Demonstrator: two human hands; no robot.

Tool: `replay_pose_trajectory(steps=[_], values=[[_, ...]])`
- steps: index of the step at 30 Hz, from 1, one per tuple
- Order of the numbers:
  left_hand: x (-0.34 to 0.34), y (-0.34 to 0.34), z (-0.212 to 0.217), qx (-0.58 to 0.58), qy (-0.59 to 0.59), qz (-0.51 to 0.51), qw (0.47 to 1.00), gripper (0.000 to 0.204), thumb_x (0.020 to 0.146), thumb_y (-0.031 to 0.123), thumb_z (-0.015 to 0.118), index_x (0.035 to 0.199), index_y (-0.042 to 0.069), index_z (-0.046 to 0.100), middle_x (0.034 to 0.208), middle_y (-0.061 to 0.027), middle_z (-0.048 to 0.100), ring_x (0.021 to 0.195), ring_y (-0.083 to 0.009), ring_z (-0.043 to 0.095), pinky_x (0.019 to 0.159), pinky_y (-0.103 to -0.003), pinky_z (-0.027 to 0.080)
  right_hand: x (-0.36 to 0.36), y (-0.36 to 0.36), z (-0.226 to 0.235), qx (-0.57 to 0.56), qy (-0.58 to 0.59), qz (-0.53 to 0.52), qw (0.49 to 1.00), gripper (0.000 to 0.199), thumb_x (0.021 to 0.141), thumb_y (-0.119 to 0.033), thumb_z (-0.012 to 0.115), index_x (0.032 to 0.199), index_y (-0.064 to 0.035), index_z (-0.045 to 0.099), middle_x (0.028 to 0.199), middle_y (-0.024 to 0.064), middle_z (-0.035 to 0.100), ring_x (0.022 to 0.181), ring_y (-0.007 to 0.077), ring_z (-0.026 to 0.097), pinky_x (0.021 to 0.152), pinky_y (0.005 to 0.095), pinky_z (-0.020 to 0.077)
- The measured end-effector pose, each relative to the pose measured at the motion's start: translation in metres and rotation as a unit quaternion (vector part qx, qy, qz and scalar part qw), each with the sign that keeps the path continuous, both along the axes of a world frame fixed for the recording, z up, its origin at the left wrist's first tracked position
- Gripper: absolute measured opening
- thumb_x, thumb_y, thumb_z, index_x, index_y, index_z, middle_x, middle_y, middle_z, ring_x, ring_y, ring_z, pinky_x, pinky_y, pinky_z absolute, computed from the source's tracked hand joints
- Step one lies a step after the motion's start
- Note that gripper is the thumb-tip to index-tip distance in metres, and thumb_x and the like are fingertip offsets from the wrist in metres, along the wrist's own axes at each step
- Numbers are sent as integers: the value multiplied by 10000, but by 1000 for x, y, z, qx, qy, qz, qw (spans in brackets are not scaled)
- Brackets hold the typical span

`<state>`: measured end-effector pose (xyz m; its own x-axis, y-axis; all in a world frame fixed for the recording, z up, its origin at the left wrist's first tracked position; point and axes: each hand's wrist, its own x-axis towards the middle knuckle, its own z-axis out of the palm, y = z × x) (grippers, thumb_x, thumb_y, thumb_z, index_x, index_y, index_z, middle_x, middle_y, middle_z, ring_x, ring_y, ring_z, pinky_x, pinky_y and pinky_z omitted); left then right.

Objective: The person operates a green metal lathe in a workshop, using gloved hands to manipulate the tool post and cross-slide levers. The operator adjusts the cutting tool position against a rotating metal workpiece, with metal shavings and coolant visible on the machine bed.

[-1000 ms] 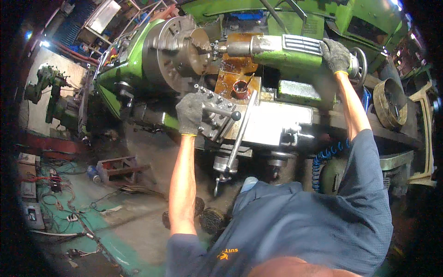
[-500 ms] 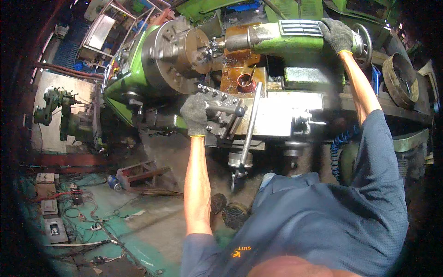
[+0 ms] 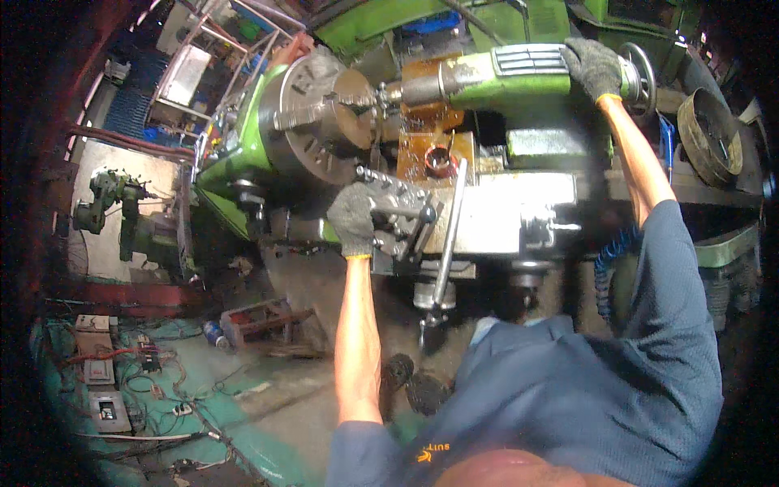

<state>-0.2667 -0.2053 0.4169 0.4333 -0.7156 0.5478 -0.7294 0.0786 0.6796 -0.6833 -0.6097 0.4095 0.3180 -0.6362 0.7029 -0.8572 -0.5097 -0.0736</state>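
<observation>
On the lathe (image 3: pixel 487 215), left hand (image 3: pixel 350 221) at toolpost (image 3: pixel 395 196), red pot (image 3: pixel 441 173), dark contents (image 3: pixel 439 155)

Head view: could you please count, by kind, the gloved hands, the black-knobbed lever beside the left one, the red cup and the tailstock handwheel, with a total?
Gloved hands (left hand, right hand): 2
Black-knobbed lever: 1
Red cup: 1
Tailstock handwheel: 1
Total: 5
</observation>
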Motion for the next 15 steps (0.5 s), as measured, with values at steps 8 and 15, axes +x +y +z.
replay_pose_trajectory(steps=[8, 15], values=[[10, 4, -8, -13, -11, 11, 1000, 284, 1005, 191, 572, 831, -17, 658, 725, -85, 591, 681, -146, 524, 649, -341, 449, 11, 16, 9, -15, -25, 1, 1000, 349, 959, -433, 606, 1089, -144, 751, 1079, 94, 747, 1046, 314, 683, 924, 461, 508], [11, 9, -3, 19, -19, 17, 999, 288, 1003, 206, 558, 846, -11, 663, 764, -115, 633, 686, -192, 566, 665, -356, 462, 13, 20, 12, 5, -31, 2, 999, 361, 954, -434, 615, 1090, -128, 749, 1093, 94, 746, 1061, 311, 679, 943, 457, 500]])
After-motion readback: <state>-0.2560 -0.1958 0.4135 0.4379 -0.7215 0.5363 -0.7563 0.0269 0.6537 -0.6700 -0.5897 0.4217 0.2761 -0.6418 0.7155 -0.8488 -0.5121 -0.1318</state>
